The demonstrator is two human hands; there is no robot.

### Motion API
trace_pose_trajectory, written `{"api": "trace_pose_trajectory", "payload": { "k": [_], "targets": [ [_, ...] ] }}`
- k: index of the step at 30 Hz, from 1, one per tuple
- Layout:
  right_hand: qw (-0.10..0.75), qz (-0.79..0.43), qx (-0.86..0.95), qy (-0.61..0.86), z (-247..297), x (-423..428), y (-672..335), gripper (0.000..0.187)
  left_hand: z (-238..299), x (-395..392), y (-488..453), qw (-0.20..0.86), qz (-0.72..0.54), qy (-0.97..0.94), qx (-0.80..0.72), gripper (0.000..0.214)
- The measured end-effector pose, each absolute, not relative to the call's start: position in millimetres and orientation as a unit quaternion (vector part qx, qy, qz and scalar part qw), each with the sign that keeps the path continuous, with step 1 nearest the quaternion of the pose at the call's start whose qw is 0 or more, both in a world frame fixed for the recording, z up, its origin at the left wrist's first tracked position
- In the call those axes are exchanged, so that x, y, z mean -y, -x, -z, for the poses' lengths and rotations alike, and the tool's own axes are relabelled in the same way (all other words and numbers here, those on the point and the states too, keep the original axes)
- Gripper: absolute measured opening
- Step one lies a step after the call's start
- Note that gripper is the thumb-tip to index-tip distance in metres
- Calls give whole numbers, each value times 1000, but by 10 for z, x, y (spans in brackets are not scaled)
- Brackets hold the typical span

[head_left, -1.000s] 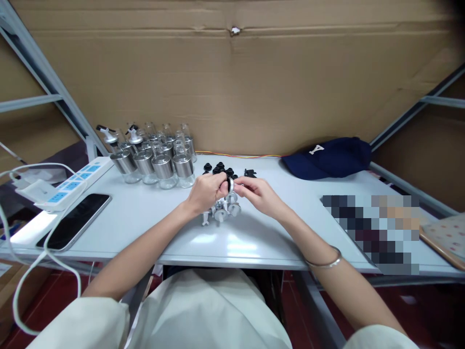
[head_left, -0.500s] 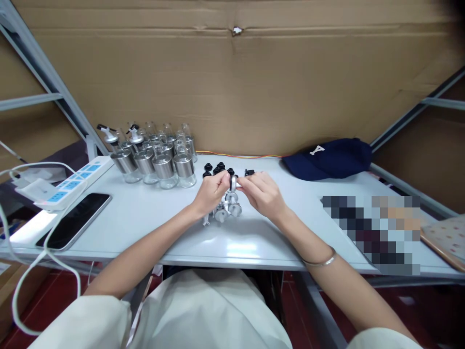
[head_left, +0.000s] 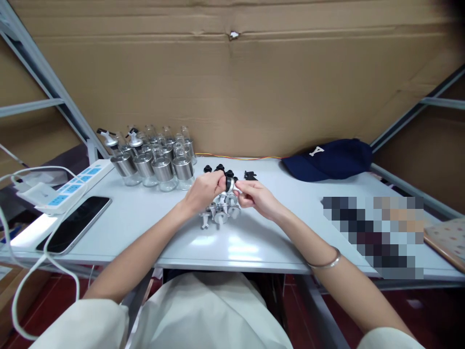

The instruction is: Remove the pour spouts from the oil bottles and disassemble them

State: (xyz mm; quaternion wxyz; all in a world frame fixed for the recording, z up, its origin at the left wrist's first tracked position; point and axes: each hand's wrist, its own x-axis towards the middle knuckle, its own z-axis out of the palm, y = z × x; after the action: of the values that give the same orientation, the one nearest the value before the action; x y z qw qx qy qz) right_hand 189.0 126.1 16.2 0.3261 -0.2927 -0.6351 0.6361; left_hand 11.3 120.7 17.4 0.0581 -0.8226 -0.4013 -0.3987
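My left hand (head_left: 203,190) and my right hand (head_left: 257,196) meet over the middle of the pale table (head_left: 145,228). Together they pinch a small silver metal cap (head_left: 229,184) between their fingertips. Just below the hands lies a small heap of silver pourer caps (head_left: 219,211). Behind them are several black plastic stoppers (head_left: 225,170). A cluster of glass bottles with silver collars (head_left: 156,157) stands to the back left; two of them carry pourer tops.
A dark phone (head_left: 74,224) and a white power strip (head_left: 69,186) with cables lie at the left. A navy cap (head_left: 329,157) rests at the back right, a blurred patch beside it. Cardboard (head_left: 232,82) walls the back.
Both hands stay together on the silver cap, shifting slightly; the fingers have turned a little around it. Nothing else on the table has moved.
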Motion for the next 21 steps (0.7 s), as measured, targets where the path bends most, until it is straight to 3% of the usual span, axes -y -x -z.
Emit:
{"api": "trace_pose_trajectory", "payload": {
  "k": [4,10,14,17,21],
  "targets": [
    [304,-730,547,273,-221,-1242,-1888,39,-250,-1216,-102,125,395,833,366,42],
    [392,-719,513,258,-298,-1245,-1940,37,-486,-1342,-173,56,423,818,385,33],
    [497,-645,504,288,-263,-1372,-2046,35,-670,-1555,-62,42,448,763,464,21],
    [554,-571,511,326,-215,-1460,-2088,32,-665,-1732,37,45,314,802,506,13],
    [561,-536,525,349,-181,-1502,-2089,32,-471,-1908,59,50,107,823,556,17]
  ]
}}
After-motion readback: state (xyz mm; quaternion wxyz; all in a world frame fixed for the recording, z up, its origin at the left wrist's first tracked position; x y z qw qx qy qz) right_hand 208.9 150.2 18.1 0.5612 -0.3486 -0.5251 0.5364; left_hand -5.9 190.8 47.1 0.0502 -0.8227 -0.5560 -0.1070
